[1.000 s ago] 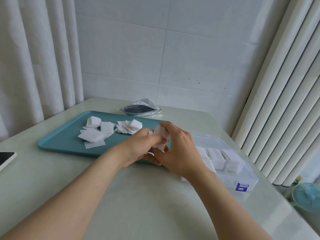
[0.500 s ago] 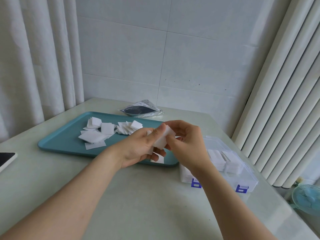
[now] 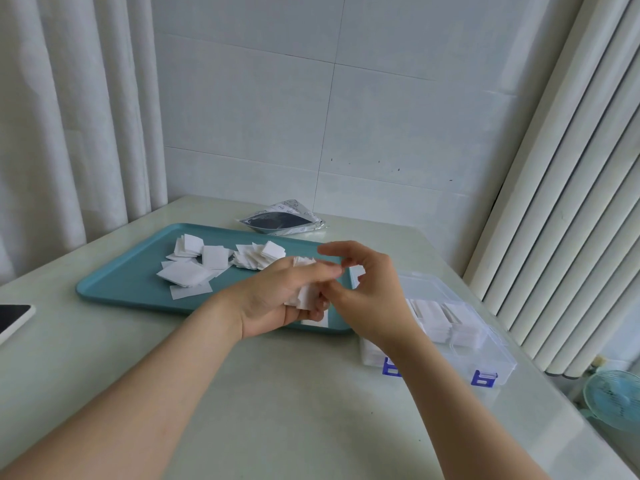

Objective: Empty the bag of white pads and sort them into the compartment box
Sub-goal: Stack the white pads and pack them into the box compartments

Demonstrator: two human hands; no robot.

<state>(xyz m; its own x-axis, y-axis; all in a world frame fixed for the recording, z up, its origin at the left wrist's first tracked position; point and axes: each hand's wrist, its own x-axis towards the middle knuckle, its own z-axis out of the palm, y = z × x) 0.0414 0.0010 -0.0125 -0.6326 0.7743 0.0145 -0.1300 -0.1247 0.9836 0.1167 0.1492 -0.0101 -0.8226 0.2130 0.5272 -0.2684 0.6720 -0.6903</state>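
Observation:
My left hand point(image 3: 277, 299) grips a small stack of white pads point(image 3: 306, 294) above the right end of the teal tray point(image 3: 114, 285). My right hand point(image 3: 367, 299) faces it, fingers curled, its thumb and fingertips touching the stack's right edge. Several loose white pads point(image 3: 207, 261) lie scattered on the tray, and one pad point(image 3: 314, 321) lies flat under my hands. The clear compartment box point(image 3: 485, 355) with blue latches stands to the right, with stacks of pads in its cells. The emptied grey bag point(image 3: 282, 221) lies behind the tray.
A phone point(image 3: 14, 320) lies at the table's left edge. Curtains hang on the left and right, and a tiled wall stands behind. A small blue fan point(image 3: 613, 400) sits on the floor at the lower right.
Both hands have lifted slightly off the tray with the stack. My right hand opened its upper fingers and shifted to the stack's right edge. The box's front latches came into view.

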